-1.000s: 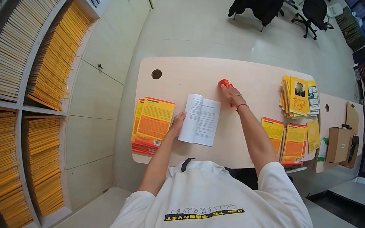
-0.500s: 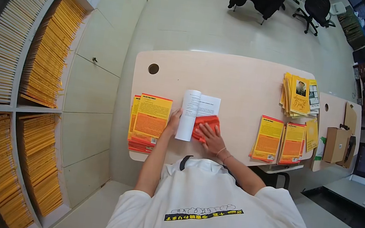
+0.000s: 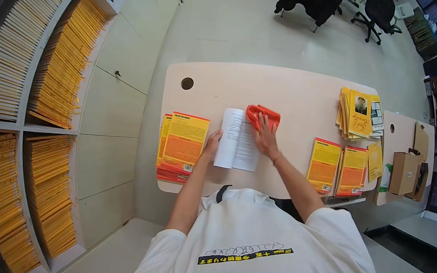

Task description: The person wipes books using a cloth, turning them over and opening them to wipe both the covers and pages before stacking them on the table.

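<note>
An open book (image 3: 228, 143) with printed pages lies on the light table (image 3: 226, 84). My left hand (image 3: 212, 142) is at the book's left edge, its fingers against the curved left page. A red cloth (image 3: 255, 114) covers the upper right corner of the right page. My right hand (image 3: 266, 137) presses on the cloth with its fingers spread. A stack of yellow and orange books (image 3: 186, 140) is just left of my left hand.
More yellow and orange books (image 3: 324, 165) lie at the table's right front. Behind them is a pile of yellow books (image 3: 358, 114). A cardboard box (image 3: 405, 174) sits on the side table. Full shelves (image 3: 23, 128) stand at the left.
My right hand and the cloth first came from beyond the book down to the lower right page. Since then they have moved back up to the page's top corner. My left hand stays at the left edge.
</note>
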{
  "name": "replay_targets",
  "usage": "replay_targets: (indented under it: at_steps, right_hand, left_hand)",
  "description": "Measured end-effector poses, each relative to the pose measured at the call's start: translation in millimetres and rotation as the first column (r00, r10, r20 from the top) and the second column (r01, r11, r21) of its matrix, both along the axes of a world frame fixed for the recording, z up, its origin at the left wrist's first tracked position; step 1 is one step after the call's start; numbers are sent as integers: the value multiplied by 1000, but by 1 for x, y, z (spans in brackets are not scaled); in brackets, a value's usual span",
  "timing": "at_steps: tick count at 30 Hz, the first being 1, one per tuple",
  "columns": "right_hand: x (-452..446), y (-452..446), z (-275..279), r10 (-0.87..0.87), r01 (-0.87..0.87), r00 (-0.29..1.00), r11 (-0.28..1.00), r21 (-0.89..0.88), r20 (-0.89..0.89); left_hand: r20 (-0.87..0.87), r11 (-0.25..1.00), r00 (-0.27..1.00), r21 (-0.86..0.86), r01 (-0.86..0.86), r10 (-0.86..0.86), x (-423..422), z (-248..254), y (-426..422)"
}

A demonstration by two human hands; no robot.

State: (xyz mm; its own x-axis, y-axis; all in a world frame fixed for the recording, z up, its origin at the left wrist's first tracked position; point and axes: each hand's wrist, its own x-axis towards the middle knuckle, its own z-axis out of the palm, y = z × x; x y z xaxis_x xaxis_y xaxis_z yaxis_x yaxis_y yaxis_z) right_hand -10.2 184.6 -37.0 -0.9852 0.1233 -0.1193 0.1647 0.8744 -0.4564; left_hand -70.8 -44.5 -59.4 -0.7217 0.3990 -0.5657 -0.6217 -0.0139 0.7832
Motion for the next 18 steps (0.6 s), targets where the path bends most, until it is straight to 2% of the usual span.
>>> replay_targets:
  at_steps: [1,3,5,6,8,11,13,15,16,18]
  right_hand:
    - [28,-10,-3,-7,4,984,1000,-15,-179]
    - [87,-24,0,30,-37,991,998,-50,-131]
    - [144,-34,-5,285,-256,940,952,167,-185]
    - [152,-35,0,279,-250,943,954,166,-184]
    - [162,-34,9,342,-340,938,939,54,-49]
    - [131,-23,7,285,-276,957,952,135,-57]
    - [88,-12,-7,51,-31,995,977,210,-89]
    - [41,5,-7,-117,126,990,985,116,-81]
    - [18,19,-5,-196,196,980,981,-1,-18]
    - [-28,37,2,-464,490,870,851,-191,165]
  left_hand:
    - [-2,1000,1000,8,-7,7,1,3,1]
    - [-7,1000,1000,21,-23,23,2,7,1]
    - [1,1000,1000,25,-16,15,2,4,-1]
    - [3,1000,1000,27,-6,6,2,2,-2]
    - [2,999,1000,36,13,-14,0,1,0]
    - [56,999,998,48,-3,0,2,22,7]
    - [105,998,994,53,-35,29,1,37,7]
    - [78,997,997,80,-11,5,0,34,6]
    - [58,994,998,111,13,-20,0,30,7]
    - [18,984,998,170,61,-65,0,23,7]
